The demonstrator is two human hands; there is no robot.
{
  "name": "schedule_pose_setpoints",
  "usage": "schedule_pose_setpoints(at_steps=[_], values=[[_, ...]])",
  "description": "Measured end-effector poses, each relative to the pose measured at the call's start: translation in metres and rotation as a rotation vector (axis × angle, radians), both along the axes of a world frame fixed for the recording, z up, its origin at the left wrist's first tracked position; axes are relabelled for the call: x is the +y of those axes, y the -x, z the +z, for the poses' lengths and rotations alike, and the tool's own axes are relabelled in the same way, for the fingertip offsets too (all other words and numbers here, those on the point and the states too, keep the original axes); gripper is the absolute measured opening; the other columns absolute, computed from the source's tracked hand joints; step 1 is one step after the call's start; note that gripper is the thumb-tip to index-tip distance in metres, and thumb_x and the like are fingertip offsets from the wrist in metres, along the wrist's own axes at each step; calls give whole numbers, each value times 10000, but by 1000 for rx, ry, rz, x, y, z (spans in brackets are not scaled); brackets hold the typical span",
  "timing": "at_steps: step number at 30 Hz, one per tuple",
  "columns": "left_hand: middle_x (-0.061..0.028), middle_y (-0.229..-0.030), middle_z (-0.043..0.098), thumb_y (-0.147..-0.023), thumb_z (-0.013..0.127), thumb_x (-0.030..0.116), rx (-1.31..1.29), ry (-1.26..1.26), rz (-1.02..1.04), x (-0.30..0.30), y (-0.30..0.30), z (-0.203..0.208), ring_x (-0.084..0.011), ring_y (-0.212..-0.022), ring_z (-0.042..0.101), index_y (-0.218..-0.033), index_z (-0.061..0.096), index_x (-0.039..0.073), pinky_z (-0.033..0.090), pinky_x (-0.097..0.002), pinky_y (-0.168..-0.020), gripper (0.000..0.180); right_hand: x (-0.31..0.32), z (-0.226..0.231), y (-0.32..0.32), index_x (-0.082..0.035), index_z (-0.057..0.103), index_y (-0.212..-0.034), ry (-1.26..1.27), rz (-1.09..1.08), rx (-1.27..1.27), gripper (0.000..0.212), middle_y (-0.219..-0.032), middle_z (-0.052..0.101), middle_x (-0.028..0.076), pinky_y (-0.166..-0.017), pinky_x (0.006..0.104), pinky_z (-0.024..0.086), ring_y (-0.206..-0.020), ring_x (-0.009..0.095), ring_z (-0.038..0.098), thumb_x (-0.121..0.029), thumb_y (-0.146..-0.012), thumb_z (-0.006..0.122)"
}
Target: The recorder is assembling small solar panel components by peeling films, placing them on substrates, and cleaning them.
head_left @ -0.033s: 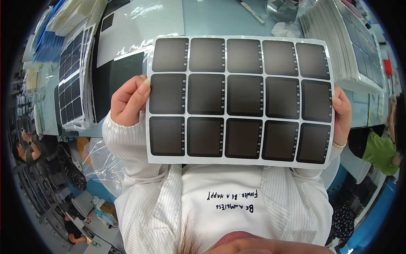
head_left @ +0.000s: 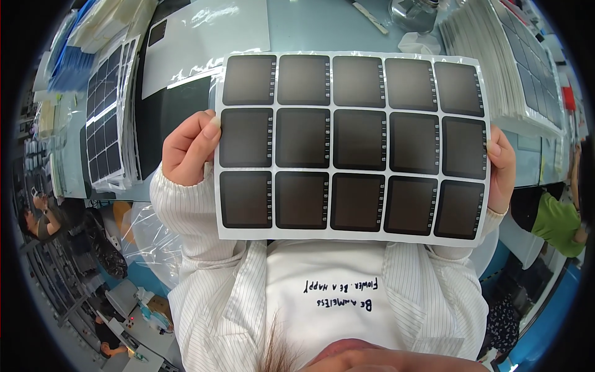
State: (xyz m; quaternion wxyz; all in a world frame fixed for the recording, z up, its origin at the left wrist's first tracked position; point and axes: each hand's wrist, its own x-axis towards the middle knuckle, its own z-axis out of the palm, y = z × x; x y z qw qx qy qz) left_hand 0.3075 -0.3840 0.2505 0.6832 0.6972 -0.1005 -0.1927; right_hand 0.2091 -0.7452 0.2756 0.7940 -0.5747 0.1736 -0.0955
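A white sheet (head_left: 285, 234) carries several dark, rounded square panels in rows, each with a strip of small marks along its right side. I hold it up in front of my chest, over the table's near edge. My left hand (head_left: 192, 146) pinches its left edge, thumb on the face and the other fingers curled. On the opposite edge my right hand (head_left: 501, 164) grips with the thumb in front; its other fingers are mostly hidden behind the sheet.
A tall stack of similar sheets (head_left: 477, 68) stands at the far right, a smaller stack (head_left: 105, 118) at the left. Behind lie a white sheet with one dark square (head_left: 211, 37), a knife-like tool (head_left: 370, 17), a glass jar (head_left: 414, 13) and crumpled tissue (head_left: 418, 43). Other people sit at both sides.
Almost nothing differs; the sheet's lower left corner has shifted very slightly, and both hands keep their hold.
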Motion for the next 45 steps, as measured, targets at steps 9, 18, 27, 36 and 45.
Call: schedule_pose_setpoints(at_steps=[9, 18, 27, 36, 45], values=[[17, -619, 442, -914, 463, 156, -68, -19, -5, 0, 1, 0, -47, -536, 332, -696, 483, 43, 286, -202, -525, 246, -7, -2, -2, -61, 434, -660, 58, 39, 33, 209, -639, 554, 49, -520, 197, 401, -540, 85, 500, -212, -795, 487], [32, -612, 418, -913, 463, 153, 25, -60, -6, -2, -2, 0, -43, -534, 317, -694, 477, 38, 276, -199, -518, 248, -9, -5, -8, -69, 432, -676, -34, 103, 50, 205, -656, 547, 34, -544, 186, 390, -563, 74, 485, -203, -828, 460], [23, -594, 431, -888, 517, 158, -120, -271, -6, 6, -6, -12, -56, -554, 342, -666, 477, 17, 295, -216, -524, 266, -8, -24, -15, -45, 533, -709, 252, 300, 281, 120, -571, 515, -17, -405, 177, 297, -432, 42, 417, -99, -816, 537], [-11, -561, 442, -842, 576, 115, -311, -514, -22, -1, -5, -21, -76, -518, 361, -660, 493, -1, 298, -240, -476, 232, -20, -16, -43, 9, 605, -805, 1130, 351, 114, 95, -611, 554, 27, -447, 205, 362, -485, 58, 479, -85, -804, 619], [-10, -560, 427, -847, 554, 115, -304, -438, -20, 3, -10, -29, -82, -523, 363, -655, 471, -3, 303, -244, -487, 240, -21, -44, -104, -29, 634, -903, 1742, 14, -26, 173, -968, 592, 120, -692, 387, 469, -814, 326, 588, -166, -802, 599]])
